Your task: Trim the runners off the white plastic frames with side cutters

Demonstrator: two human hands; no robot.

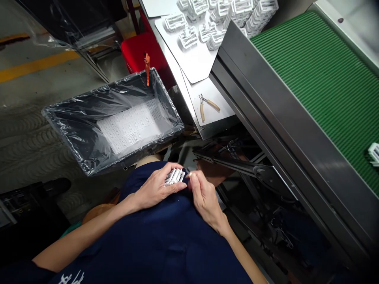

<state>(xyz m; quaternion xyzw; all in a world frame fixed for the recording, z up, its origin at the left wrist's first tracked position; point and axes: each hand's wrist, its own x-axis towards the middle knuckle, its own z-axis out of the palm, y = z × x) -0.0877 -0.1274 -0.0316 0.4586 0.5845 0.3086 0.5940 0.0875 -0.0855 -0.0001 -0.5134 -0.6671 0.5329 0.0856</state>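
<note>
gripping white plastic bundle (174, 176) in left hand (156, 188), long axis slanting up toward right hand (205, 195), which pinches its end

Grey factory floor (26, 134), yellow painted stripe (38, 66)

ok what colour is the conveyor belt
The conveyor belt is green and ribbed, best in the head view.

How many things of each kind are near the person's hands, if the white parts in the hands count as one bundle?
Hands: 2
Bundle of white parts: 1
Side-cutting pliers: 1
Plastic-lined bin: 1
Green conveyor belt: 1
Total: 6
</note>
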